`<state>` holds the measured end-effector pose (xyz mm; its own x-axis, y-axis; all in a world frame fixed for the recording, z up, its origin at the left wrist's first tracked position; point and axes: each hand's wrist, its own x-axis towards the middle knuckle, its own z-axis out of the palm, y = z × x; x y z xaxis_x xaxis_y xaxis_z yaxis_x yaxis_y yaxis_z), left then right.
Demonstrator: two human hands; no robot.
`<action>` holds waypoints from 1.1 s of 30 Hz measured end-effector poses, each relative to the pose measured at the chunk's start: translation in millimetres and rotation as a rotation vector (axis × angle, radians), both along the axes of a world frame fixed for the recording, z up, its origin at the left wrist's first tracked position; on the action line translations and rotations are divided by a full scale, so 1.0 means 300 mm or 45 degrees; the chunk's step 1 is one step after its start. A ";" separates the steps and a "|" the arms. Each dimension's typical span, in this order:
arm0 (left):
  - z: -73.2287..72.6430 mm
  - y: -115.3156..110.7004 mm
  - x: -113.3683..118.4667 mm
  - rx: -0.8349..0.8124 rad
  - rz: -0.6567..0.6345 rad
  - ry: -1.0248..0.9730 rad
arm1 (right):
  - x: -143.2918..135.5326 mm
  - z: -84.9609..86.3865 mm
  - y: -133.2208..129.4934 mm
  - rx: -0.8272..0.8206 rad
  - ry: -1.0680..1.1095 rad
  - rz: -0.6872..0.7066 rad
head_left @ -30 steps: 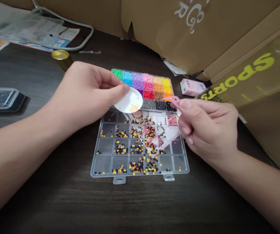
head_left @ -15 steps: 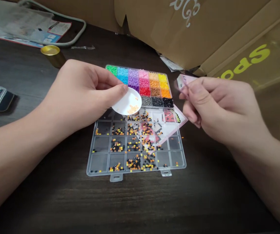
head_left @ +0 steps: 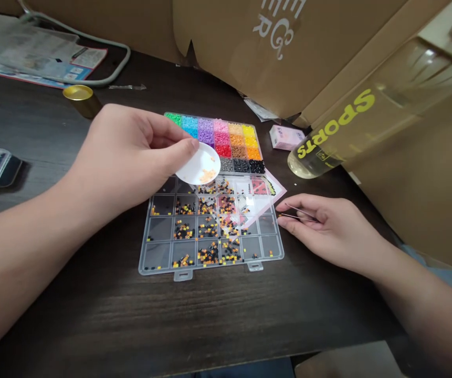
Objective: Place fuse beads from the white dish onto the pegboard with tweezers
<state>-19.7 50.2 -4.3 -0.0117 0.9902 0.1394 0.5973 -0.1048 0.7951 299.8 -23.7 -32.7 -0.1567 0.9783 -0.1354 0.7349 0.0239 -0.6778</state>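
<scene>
- The dark counter [head_left: 92, 315] runs nearest to me, with the clear compartmented lid [head_left: 155, 254] lying flat on it between my hands.
- Loose black, orange and yellow beads [head_left: 209, 253] lie scattered in the lid, thickest in its middle columns.
- My right hand [head_left: 328, 231] is low, just beside the lid's right edge. It holds thin tweezers [head_left: 300, 211] between thumb and forefinger, the two fingertips parted; I cannot tell how firmly they press.
- A patterned sheet [head_left: 276, 186] shows through the lid, one corner jutting out above my right fingertips.
- My left hand [head_left: 131, 149] pinches the edge of a round white dish [head_left: 190, 168], raised in front of where lid and case meet, well apart from my right hand.
- Peach beads [head_left: 207, 175] gather at the dish's near side.
- Just beyond the dish sits the bead case [head_left: 249, 173], sorted by colour, partly covered by dish and hand.
- Farther off are a clear SPORTS bottle [head_left: 351, 115], a pink box [head_left: 287, 137] and a gold tin [head_left: 82, 100].
</scene>
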 end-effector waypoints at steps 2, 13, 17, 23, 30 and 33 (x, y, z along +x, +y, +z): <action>0.004 0.002 -0.003 0.005 -0.003 -0.026 | -0.007 0.010 0.004 -0.015 0.006 0.016; -0.013 0.002 -0.002 0.014 -0.049 -0.034 | -0.144 0.092 0.122 -0.003 0.271 0.186; -0.011 0.006 -0.006 0.009 -0.097 -0.093 | -0.212 0.124 0.199 -0.038 0.299 0.226; -0.006 0.007 -0.004 -0.016 -0.068 -0.045 | -0.228 0.122 0.258 0.009 0.341 0.297; -0.020 0.016 -0.002 -0.072 0.001 -0.018 | -0.171 0.057 0.222 0.245 0.197 0.379; -0.021 0.017 0.001 -0.092 -0.029 -0.082 | -0.171 0.056 0.217 0.296 0.131 0.461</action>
